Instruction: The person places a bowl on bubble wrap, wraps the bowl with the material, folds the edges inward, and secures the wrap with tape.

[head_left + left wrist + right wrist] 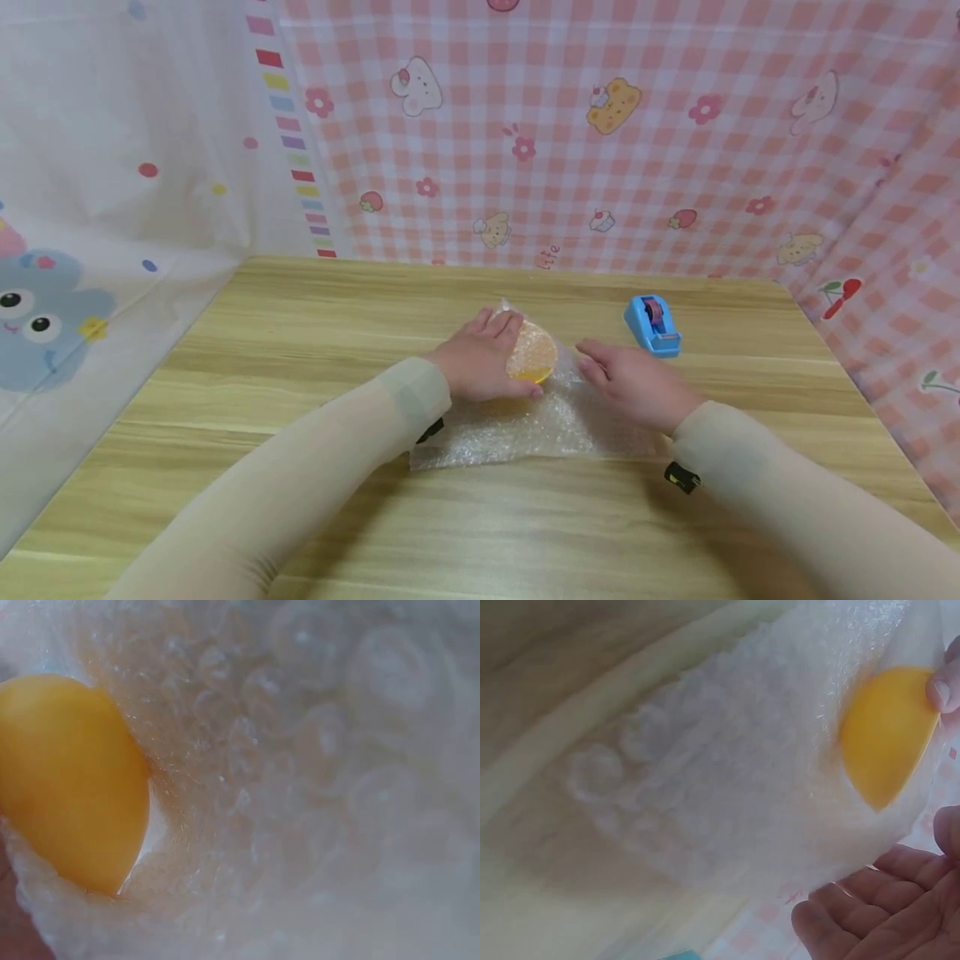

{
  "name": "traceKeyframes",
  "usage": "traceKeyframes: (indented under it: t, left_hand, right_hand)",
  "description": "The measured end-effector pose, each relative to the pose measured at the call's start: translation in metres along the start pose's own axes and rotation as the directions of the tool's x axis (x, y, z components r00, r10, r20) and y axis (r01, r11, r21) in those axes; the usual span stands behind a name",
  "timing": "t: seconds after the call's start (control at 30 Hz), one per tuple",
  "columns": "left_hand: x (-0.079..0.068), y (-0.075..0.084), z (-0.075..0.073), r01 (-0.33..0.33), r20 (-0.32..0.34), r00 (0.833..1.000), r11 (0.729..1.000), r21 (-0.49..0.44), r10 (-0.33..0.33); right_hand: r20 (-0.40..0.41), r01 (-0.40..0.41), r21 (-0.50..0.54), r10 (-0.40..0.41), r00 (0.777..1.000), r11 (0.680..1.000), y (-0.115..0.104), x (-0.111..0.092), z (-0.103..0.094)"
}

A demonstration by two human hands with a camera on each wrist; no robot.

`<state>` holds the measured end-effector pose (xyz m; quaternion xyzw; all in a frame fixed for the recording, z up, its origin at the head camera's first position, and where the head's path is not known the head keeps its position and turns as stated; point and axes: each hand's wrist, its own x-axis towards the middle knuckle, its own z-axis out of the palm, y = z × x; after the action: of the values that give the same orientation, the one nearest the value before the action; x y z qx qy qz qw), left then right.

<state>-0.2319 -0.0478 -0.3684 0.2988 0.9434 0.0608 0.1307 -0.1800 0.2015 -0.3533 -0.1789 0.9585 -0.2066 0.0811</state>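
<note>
A smooth, rounded yellow bowl [535, 372] stands tilted on a sheet of bubble wrap [517, 437], with part of the wrap folded over its face. My left hand [483, 354] grips the bowl through the wrap, fingers over the far side and thumb at the near rim. In the right wrist view the left thumb lies on the bowl's yellow side [892, 735]. My right hand [637, 379] is at the wrap's right edge, its fingers loosely bent beside the film. Bubble wrap fills most of the left wrist view, beside the yellow curve of the bowl [75, 780].
A blue tape dispenser [652, 325] with a roll in it stands on the wooden table [525, 533], beyond my right hand. Behind the table hangs a pink checked cloth [555, 167], and a white patterned cloth [150, 108] hangs at the left.
</note>
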Motion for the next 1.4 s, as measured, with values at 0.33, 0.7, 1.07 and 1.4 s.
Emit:
traceKeyframes:
  t: [0.33, 0.7, 1.07, 1.4]
  left_hand:
    - [-0.001, -0.002, -0.001, -0.019, 0.017, 1.0, 1.0, 0.0, 0.019]
    - [-0.001, -0.012, 0.0, -0.062, 0.002, 0.998, 0.968, -0.242, 0.064]
    - [-0.001, -0.027, -0.002, -0.137, -0.027, 0.99, 0.884, -0.447, 0.14]
    - [-0.017, -0.048, -0.005, -0.088, 0.036, 0.993, 0.906, -0.414, 0.113]
  right_hand:
    - [0.221, 0.149, -0.06, -0.133, 0.966, 0.987, -0.019, 0.032, 0.01]
    - [0.246, 0.212, -0.251, -0.15, 0.958, 0.944, -0.04, 0.056, 0.026]
    - [0.233, 0.232, -0.376, -0.151, 0.961, 0.897, -0.052, 0.068, 0.035]
    - [0.201, 0.194, -0.415, -0.119, 0.972, 0.889, -0.059, 0.069, 0.037]
